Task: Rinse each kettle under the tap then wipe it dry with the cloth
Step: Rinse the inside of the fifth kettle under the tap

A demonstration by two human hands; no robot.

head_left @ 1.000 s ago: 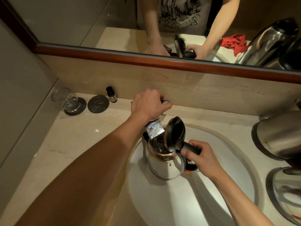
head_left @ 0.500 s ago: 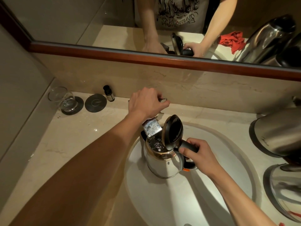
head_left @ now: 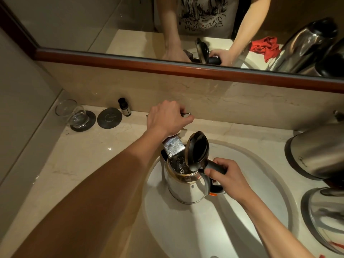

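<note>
A small steel kettle (head_left: 183, 185) stands in the white sink basin (head_left: 186, 229) with its black lid (head_left: 198, 150) flipped up. My right hand (head_left: 226, 176) grips its dark handle. The square chrome tap spout (head_left: 173, 147) ends just over the kettle's mouth, and water glints inside. My left hand (head_left: 167, 120) curls around the tap lever behind the spout. The red cloth (head_left: 265, 47) shows only as a reflection in the mirror.
Two more steel kettles stand on the counter at the right, one at mid height (head_left: 316, 151) and one lower (head_left: 323, 218). At the back left are a glass (head_left: 71, 113) on a coaster, a second dark coaster (head_left: 109, 118) and a small bottle (head_left: 124, 107). The mirror frame (head_left: 167, 66) runs overhead.
Hands and kettle keep the same places relative to tap and sink. Only the camera has shifted slightly.
</note>
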